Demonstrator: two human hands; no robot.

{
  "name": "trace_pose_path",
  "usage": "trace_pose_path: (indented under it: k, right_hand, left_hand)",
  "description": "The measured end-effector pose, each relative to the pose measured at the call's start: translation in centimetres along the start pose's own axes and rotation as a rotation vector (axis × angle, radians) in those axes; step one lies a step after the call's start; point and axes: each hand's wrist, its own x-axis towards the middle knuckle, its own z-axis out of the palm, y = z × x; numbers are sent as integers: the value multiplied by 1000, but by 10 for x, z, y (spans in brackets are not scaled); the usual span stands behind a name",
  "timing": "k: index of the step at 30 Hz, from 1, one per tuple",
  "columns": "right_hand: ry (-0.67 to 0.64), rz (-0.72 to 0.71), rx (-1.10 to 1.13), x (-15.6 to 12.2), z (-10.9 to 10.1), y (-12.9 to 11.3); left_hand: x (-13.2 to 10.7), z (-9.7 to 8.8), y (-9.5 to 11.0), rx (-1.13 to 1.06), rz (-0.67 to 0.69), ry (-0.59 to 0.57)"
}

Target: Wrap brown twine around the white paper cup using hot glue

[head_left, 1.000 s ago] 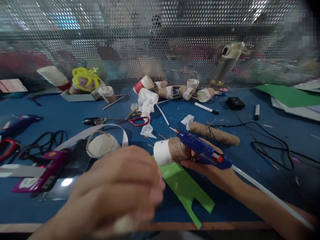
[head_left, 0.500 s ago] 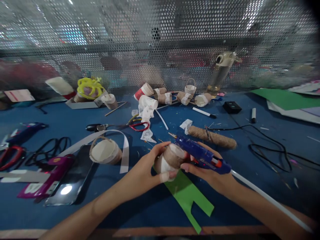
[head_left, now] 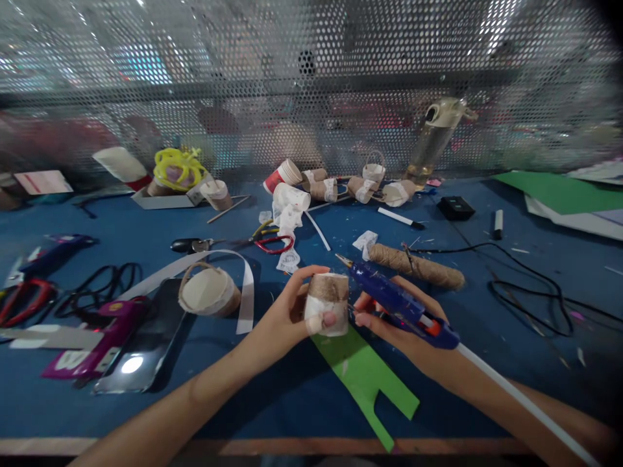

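Note:
My left hand (head_left: 287, 314) grips a small paper cup (head_left: 327, 303) whose upper part is wrapped in brown twine and whose lower part is bare white. It holds the cup above the blue table. My right hand (head_left: 396, 324) is closed round a blue hot glue gun (head_left: 400, 301), whose metal nozzle points up and to the left, just right of the cup. A white glue stick (head_left: 516, 389) runs out of the gun's back toward the lower right. A spool of brown twine (head_left: 416, 266) lies just behind the gun.
A green paper cut-out (head_left: 367, 379) lies under my hands. To the left sit a twine-handled cup basket (head_left: 209, 293), a white paper strip, a phone (head_left: 141, 340), a purple glue gun (head_left: 90, 347) and scissors (head_left: 233, 243). Several finished cups (head_left: 341, 185), a bottle (head_left: 431, 139) and black cables (head_left: 525, 272) lie further back.
My left hand came down from close to the camera and took hold of the cup. The cup turned from lying sideways to upright, and the glue gun shifted slightly right.

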Motion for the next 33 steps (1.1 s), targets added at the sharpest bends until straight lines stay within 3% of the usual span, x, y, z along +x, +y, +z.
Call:
trace_pose_path:
  k: [10,17,23,33]
  right_hand:
    - [78,-47,-150,-1,3,-16]
    - [19,-32,-106,-3,1,-4]
    - [-24,-53,-98,-8,1,0]
    - [-124,-152,-191,-5,-7,7]
  left_hand:
    - [0,-1,-8,-15,12,24]
    - [0,4,-8,-169,-62,39]
    - [0,9,-7,-266,-134,136]
    - [1,5,-4,-346,-66,296]
